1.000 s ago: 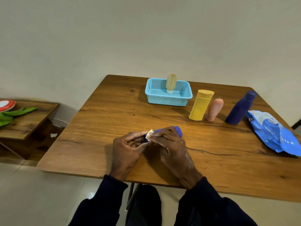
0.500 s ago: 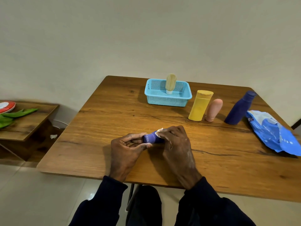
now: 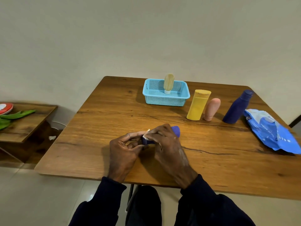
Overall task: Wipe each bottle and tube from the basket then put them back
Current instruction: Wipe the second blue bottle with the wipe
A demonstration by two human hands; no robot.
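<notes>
Blue tube (image 3: 176, 130): lying sideways, rounded end poking right
Left hand (image 3: 124, 150): pinching its left end
Right hand (image 3: 168, 146): pressing white wipe (image 3: 146, 134) on it

Both hands grip a blue tube (image 3: 176, 130) over a wooden table (image 3: 97, 128): left hand (image 3: 124, 148) at its end, right hand (image 3: 166, 144) pressing a white wipe (image 3: 145, 135).

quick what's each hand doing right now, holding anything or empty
Left hand: closed on one end of the blue tube.
Right hand: closed over the tube, pressing a white wipe against it.
</notes>
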